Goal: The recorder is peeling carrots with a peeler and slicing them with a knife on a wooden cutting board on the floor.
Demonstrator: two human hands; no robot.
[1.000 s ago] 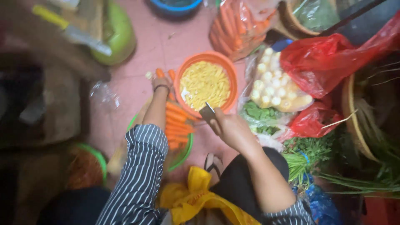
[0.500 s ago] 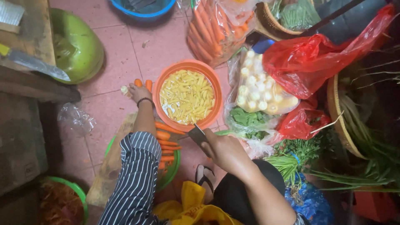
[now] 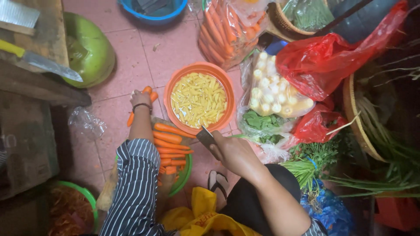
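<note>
Mid-frame, the left hand [image 3: 141, 98] closes on peeled carrots [image 3: 146, 92] at the floor while the right hand [image 3: 232, 150] grips a knife [image 3: 206, 139] (blade up) beside the orange bowl [image 3: 175, 87]; cutting appears underway, needing a steadied carrot.

Red bag [image 3: 326, 61], blue basin [image 3: 151, 12]
</note>
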